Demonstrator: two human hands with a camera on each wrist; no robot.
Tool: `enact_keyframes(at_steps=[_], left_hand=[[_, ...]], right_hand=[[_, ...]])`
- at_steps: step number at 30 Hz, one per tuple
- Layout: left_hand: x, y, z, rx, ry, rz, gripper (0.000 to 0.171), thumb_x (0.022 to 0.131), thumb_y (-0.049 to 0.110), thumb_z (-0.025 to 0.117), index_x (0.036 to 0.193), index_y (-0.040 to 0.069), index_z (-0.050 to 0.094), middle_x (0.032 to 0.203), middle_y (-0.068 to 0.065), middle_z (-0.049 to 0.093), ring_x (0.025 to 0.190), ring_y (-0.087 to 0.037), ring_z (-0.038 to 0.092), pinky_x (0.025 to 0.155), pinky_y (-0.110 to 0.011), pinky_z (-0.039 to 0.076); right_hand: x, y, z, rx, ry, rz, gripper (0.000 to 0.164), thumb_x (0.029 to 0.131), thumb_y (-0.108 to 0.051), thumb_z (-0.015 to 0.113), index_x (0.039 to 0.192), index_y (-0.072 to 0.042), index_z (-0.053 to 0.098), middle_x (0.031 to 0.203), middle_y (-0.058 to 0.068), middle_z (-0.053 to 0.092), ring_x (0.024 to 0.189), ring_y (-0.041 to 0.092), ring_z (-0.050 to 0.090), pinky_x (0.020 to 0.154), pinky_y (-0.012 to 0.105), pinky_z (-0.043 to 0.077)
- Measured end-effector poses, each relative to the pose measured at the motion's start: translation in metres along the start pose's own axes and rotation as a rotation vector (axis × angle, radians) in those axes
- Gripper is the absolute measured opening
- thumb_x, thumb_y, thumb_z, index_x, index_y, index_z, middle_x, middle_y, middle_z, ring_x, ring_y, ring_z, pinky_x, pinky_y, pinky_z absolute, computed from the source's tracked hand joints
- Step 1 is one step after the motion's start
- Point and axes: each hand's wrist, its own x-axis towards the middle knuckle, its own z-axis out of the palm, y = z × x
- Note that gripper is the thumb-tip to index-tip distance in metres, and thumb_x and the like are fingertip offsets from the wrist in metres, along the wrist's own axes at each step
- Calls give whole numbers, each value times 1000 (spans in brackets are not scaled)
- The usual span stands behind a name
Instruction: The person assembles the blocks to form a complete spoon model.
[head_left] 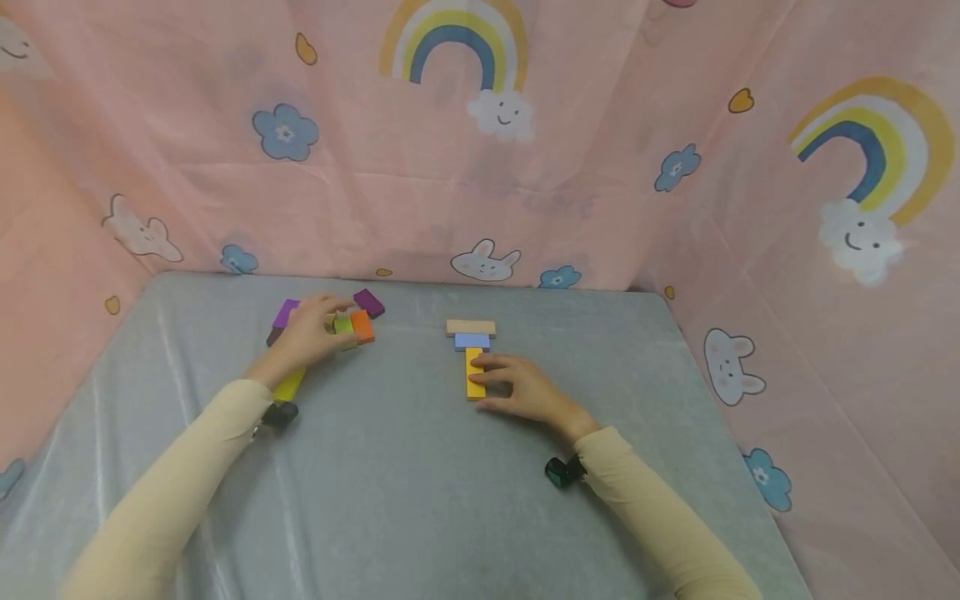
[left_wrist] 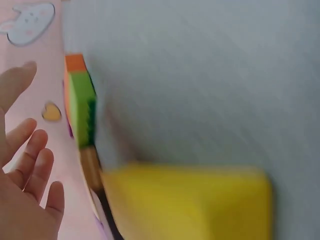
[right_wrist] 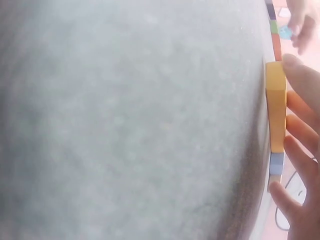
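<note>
Near the middle of the grey surface (head_left: 405,492), an orange-yellow block (head_left: 475,390) points lengthwise toward a light-blue block (head_left: 472,342), with a bare-wood block (head_left: 471,328) crosswise beyond. The right hand (head_left: 528,390) touches the orange-yellow block with extended fingers, not clenched around it. To the left, the left hand (head_left: 300,332) hovers with loose, spread fingers, grasping nothing, over a lime-green block (head_left: 345,328) and an orange block (head_left: 363,327); a dark-purple block (head_left: 369,302) and a yellow block (head_left: 289,387) lie nearby.
</note>
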Motion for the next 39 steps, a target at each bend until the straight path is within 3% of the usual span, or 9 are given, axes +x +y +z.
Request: enact_keyframes(at_steps=[6, 13, 25, 39], left_hand=[[-11, -16, -7, 61, -10, -22, 68, 82, 32, 81, 138, 3, 54, 137, -21, 50, 127, -42, 39, 108, -64, 29], [-13, -27, -5, 80, -17, -54, 68, 80, 33, 82, 136, 4, 57, 133, -19, 51, 122, -38, 39, 108, -59, 26], [-8, -22, -3, 152, -26, -65, 66, 80, 36, 82, 134, 6, 59, 130, -20, 49, 115, -38, 36, 95, -55, 31], [-6, -19, -5, 185, -43, -73, 66, 79, 34, 82, 131, 2, 59, 129, -21, 49, 115, -38, 37, 98, -55, 30]], right_hand=[[0, 1, -1, 3, 7, -9, 32, 93, -33, 67, 122, -17, 72, 141, 1, 59, 136, 25, 52, 114, 49, 41], [2, 5, 1, 1, 25, -45, 26, 95, -24, 65, 119, -16, 73, 137, 3, 63, 133, 25, 55, 112, 48, 43], [5, 5, -2, 28, 8, -29, 24, 95, -24, 66, 118, -19, 74, 135, 1, 64, 131, 22, 57, 111, 45, 45], [6, 5, -1, 33, 21, -38, 24, 94, -22, 67, 117, -18, 75, 135, 1, 64, 130, 22, 57, 111, 44, 46]])
